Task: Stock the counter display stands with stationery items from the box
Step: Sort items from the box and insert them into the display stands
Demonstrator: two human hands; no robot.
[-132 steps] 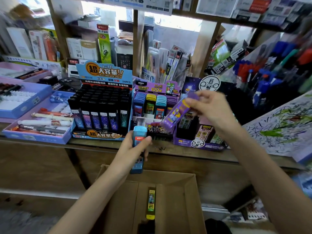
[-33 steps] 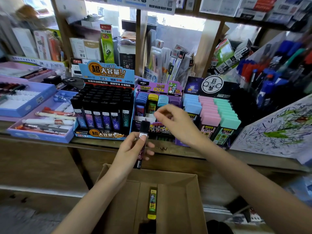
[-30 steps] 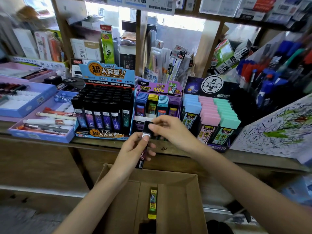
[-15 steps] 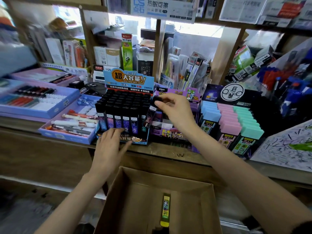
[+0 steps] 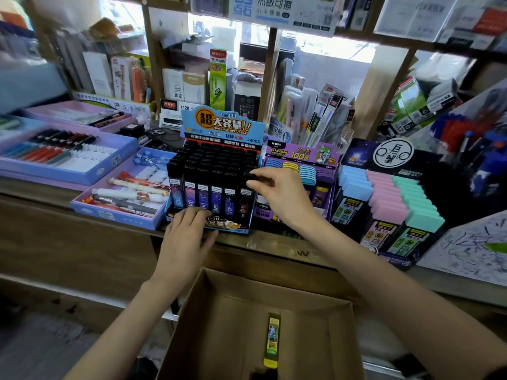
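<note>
My right hand (image 5: 279,197) pinches the black cap of a black lead-refill case (image 5: 246,197) standing upright in the front right slot of the blue display stand (image 5: 219,127). That stand holds several rows of black cases. My left hand (image 5: 186,234) rests flat with straight fingers against the stand's front lip, at the counter edge. Below me an open cardboard box (image 5: 241,292) holds a yellow-capped refill case (image 5: 272,340) lying on its floor.
Right of the blue stand sit a purple stand (image 5: 299,152) with coloured cases and a black stand (image 5: 389,160) with blue, pink and green cases. Purple pen trays (image 5: 118,215) lie to the left. Shelves of stationery rise behind the wooden counter (image 5: 274,248).
My right hand took the black case from my left hand and carried it up to the blue stand's front right slot. My left hand moved to the stand's front lip.
</note>
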